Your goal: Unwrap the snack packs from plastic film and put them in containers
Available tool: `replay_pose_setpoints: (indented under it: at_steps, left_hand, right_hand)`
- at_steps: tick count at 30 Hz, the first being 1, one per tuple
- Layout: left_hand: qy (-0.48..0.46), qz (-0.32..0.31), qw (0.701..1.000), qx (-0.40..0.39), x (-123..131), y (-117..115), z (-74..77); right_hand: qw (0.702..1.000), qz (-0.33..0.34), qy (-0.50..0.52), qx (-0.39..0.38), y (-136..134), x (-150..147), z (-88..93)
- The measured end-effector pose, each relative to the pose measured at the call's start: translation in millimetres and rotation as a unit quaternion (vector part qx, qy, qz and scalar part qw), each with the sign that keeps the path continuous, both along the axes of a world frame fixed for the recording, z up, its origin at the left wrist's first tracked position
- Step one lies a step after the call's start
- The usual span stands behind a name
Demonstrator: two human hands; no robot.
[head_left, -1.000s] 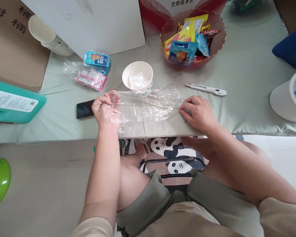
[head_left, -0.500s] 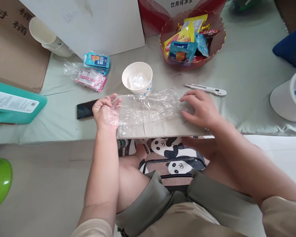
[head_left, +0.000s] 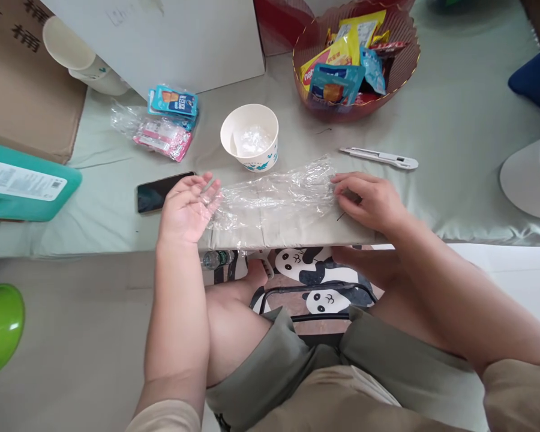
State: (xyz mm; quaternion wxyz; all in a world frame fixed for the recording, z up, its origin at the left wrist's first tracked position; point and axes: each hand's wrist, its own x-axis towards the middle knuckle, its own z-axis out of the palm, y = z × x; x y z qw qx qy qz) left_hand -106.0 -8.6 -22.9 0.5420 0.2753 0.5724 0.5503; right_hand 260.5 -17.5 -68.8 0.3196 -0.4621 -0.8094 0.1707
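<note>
A crumpled clear plastic bag stretches across the front of the cloth-covered table between my hands. At its left end is my left hand, palm turned up, with the fingers apart and loosely bent; the film touches the fingers without being gripped. My right hand pinches the bag's right end between thumb and fingers. Just behind the bag stands a white paper cup with clear crinkled plastic inside. A dark phone lies partly behind my left hand. A white utility knife rests beyond my right hand.
Snack packets fill a red ribbed bowl at the back. Blue and pink packets lie left of the cup. Stacked paper cups, a white box and a teal container stand left; a white bucket stands right.
My left hand has shifted slightly left and its fingers have loosened from the film. My right hand's fingers have closed on the bag's right end. The view has tilted a little.
</note>
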Motion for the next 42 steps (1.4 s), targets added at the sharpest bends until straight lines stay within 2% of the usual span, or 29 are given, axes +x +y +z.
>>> replay_pose_setpoints:
  at_steps: [4,6,9,14,17,19,21,23,25,27,29,31,33,35,38,40,42]
  left_hand:
    - [-0.029,-0.046,0.996,-0.067,4.5,-2.6,5.1]
    - [0.012,-0.076,0.993,-0.091,9.7,-2.3,4.0]
    - [0.078,-0.118,0.987,-0.079,14.5,-0.9,-1.5]
    - [0.11,-0.078,0.99,-0.025,12.3,0.7,-7.5]
    - [0.098,-0.114,0.987,-0.056,13.1,-0.9,-2.6]
    - [0.094,-0.161,0.977,-0.1,15.1,-3.0,2.1]
    - [0.109,-0.201,0.965,-0.126,16.9,-5.2,5.5]
    - [0.126,-0.239,0.954,-0.127,17.9,-7.4,6.5]
    - [0.139,-0.287,0.94,-0.122,19.2,-9.4,5.9]
    - [0.153,-0.324,0.927,-0.109,22.3,-11.3,4.4]
    - [0.164,-0.347,0.919,-0.094,28.2,-12.7,2.9]
    - [0.177,-0.348,0.918,-0.073,35.9,-13.4,1.3]
    - [0.196,-0.327,0.923,-0.05,43.3,-13.1,-0.5]
    - [0.21,-0.294,0.932,-0.034,48.0,-11.9,-2.2]
    - [0.212,-0.261,0.941,-0.032,48.8,-8.8,-3.8]
    - [0.208,-0.261,0.942,-0.049,46.3,-6.5,-3.3]
    - [0.205,-0.291,0.931,-0.073,43.4,-4.3,-1.3]
  right_hand:
    - [0.999,-0.022,0.018,-0.031,-2.5,0.7,5.6]
    - [0.999,-0.014,0.022,-0.038,-2.6,1.6,6.8]
    - [0.999,0.018,0.011,-0.033,-0.7,5.3,5.3]
    - [0.999,0.03,-0.043,0.009,5.2,18.7,-1.2]
    - [0.996,0.018,-0.09,0.004,6.0,23.5,-3.0]
    - [0.994,-0.018,-0.11,-0.003,5.5,21.8,-2.6]
    - [0.985,-0.117,-0.125,0.012,4.9,16.3,-1.0]
    - [0.963,-0.228,-0.136,0.041,3.7,8.1,2.3]
    - [0.952,-0.271,-0.129,0.066,0.2,-2.2,7.5]
    - [0.97,-0.205,-0.105,0.077,-6.9,-14.9,13.6]
    - [0.99,-0.063,-0.086,0.087,-17.1,-29.3,18.0]
    - [0.988,0.086,-0.088,0.097,-27.4,-43.0,18.6]
    - [0.973,0.176,-0.109,0.102,-34.7,-52.4,15.6]
    - [0.963,0.21,-0.14,0.097,-37.8,-55.5,11.4]
    - [0.957,0.218,-0.176,0.08,-37.3,-51.2,8.6]
    - [0.959,0.21,-0.179,0.065,-36.0,-47.1,10.2]
    - [0.962,0.195,-0.181,0.054,-35.1,-45.1,13.0]
